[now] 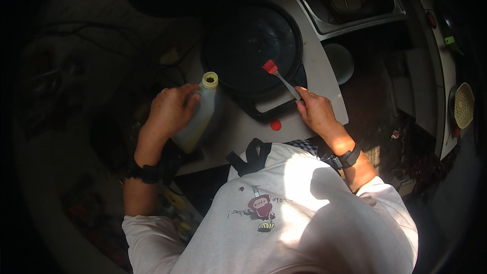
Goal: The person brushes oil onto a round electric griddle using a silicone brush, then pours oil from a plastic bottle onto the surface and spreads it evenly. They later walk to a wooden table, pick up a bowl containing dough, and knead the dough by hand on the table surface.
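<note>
My left hand [173, 106] grips the handle of a translucent plastic jug [203, 112], tilted, with yellowish liquid low inside. Its uncapped yellow-rimmed mouth is beside the near left edge of a round black electric griddle pan [251, 45]. In my right hand [315, 110] is a basting brush [283, 79] with red bristles and a grey handle, held by the handle's end. The bristles are over the near right part of the pan; whether they touch its surface I cannot tell. A round red cap [275, 125] lies on the counter below the pan's black handle [266, 113].
The pan stands on a pale countertop [331, 95] whose edge curves down at the right. Beyond it is a stainless steel sink [323, 30] with items inside. A round grey lid or basin [338, 64] is beside the counter. A yellow strainer basket [463, 105] is far right. Dark cables [95, 26] run at left.
</note>
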Motion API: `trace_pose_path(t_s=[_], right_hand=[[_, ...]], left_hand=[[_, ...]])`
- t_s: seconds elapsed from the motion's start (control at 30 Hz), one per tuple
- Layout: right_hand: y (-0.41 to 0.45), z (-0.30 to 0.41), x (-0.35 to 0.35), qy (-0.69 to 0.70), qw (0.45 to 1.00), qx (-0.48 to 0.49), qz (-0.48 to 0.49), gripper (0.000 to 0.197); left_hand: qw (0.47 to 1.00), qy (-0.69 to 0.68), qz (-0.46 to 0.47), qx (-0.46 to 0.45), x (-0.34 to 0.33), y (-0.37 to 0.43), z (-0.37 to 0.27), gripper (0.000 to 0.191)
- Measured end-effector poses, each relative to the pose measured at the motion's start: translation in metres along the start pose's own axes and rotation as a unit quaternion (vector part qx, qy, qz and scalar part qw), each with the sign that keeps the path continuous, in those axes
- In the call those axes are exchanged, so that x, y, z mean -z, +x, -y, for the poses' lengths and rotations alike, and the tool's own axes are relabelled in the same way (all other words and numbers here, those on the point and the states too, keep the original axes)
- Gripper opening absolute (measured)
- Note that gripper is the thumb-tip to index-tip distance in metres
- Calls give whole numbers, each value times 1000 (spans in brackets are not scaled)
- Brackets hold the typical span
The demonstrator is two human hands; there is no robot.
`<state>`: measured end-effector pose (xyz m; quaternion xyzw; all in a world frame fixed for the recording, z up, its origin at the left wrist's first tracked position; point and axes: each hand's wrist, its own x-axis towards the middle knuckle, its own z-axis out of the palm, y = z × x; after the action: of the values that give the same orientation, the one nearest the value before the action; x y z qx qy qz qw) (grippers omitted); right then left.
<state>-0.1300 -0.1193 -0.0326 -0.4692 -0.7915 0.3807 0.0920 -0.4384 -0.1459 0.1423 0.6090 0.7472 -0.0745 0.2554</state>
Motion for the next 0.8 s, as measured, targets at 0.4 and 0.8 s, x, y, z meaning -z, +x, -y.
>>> trace_pose_path(t_s=[0.4, 0.8], right_hand=[[-3, 5, 8, 17, 1000, -11, 7, 32], [-1, 13, 23, 62, 997, -31, 22, 30]], left_hand=[[1000, 4, 23, -3, 3, 9, 1, 26], [1000, -3, 5, -19, 10, 12, 1, 29]])
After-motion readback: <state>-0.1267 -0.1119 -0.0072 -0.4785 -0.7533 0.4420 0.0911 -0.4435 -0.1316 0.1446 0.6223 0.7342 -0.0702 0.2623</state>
